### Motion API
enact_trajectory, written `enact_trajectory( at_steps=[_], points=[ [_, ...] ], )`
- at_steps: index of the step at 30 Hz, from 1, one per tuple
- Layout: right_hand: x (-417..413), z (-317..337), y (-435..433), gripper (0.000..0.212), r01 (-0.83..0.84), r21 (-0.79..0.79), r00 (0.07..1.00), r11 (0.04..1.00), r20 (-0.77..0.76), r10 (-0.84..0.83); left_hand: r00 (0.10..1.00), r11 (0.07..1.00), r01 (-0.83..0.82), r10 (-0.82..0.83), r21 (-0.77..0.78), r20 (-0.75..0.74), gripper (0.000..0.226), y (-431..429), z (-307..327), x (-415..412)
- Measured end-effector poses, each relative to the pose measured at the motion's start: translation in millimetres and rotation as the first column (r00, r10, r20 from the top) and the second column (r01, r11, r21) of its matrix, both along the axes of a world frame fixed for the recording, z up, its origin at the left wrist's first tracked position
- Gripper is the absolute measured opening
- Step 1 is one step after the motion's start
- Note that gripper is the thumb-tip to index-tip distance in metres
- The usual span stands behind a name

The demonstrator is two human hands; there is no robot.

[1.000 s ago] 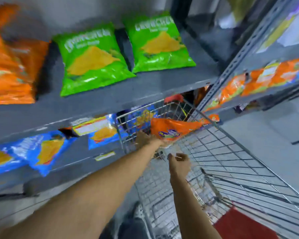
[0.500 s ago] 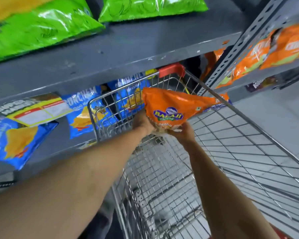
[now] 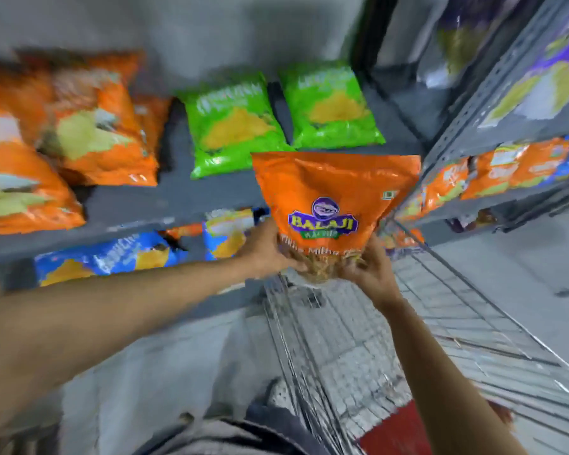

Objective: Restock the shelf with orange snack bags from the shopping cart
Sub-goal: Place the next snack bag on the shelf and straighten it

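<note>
An orange snack bag [image 3: 332, 192] with a purple logo is held upright in the air, above the wire shopping cart [image 3: 358, 339] and in front of the grey shelf [image 3: 178, 198]. My left hand [image 3: 266, 251] grips its lower left corner. My right hand [image 3: 372, 270] holds its lower right corner from below. Several orange snack bags [image 3: 89, 126] lie on the left part of that shelf. The cart's basket below my hands looks bare where I can see it.
Two green snack bags [image 3: 234, 126] lie on the same shelf beside the orange ones. Blue bags [image 3: 112, 254] fill the shelf below. A second rack [image 3: 506, 165] with orange and purple bags stands on the right. The cart's red handle [image 3: 395, 431] is near me.
Both hands have lifted the orange bag out of the cart and up to shelf height, turning it upright. The view has tilted up toward the shelf with the orange and green bags.
</note>
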State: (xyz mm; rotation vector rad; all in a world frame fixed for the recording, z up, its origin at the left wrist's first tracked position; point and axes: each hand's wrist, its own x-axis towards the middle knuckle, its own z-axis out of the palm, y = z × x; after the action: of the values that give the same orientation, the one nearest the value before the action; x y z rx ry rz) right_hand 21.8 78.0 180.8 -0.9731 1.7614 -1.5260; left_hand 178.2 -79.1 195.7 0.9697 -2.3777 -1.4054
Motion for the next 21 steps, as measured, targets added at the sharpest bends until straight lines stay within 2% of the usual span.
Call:
enact_trajectory(
  at_steps=[3,6,10,16,20,21],
  points=[
    [35,49,-23,0.065,-0.024,-0.101,0.999,0.995,-0.047,0.019,0.985,0.993,-0.073,0.056,-0.098,-0.165,0.069,-19,53,49],
    [73,112,-58,0.061,-0.034,-0.263,0.998,0.964,-0.068,0.017,0.924,0.955,-0.182,0.086,-0.233,-0.372,0.070,-31,116,92],
    [117,196,-104,0.040,-0.110,-0.451,0.990,0.886,-0.127,0.058,0.818,0.863,-0.353,0.099,-0.360,-0.566,0.070,-54,201,144],
    [195,304,-164,0.045,-0.157,-0.647,0.984,0.746,-0.167,0.062,0.645,0.801,-0.520,0.140,-0.297,-0.751,0.056,-87,303,223],
    [247,359,-210,0.042,-0.214,-0.692,0.973,0.689,-0.214,0.088,0.565,0.746,-0.609,0.171,-0.269,-0.807,0.047,-117,353,280],
    [261,370,-223,0.044,-0.225,-0.696,0.970,0.682,-0.225,0.090,0.564,0.733,-0.622,0.174,-0.276,-0.807,0.051,-127,362,295]
  ],
)
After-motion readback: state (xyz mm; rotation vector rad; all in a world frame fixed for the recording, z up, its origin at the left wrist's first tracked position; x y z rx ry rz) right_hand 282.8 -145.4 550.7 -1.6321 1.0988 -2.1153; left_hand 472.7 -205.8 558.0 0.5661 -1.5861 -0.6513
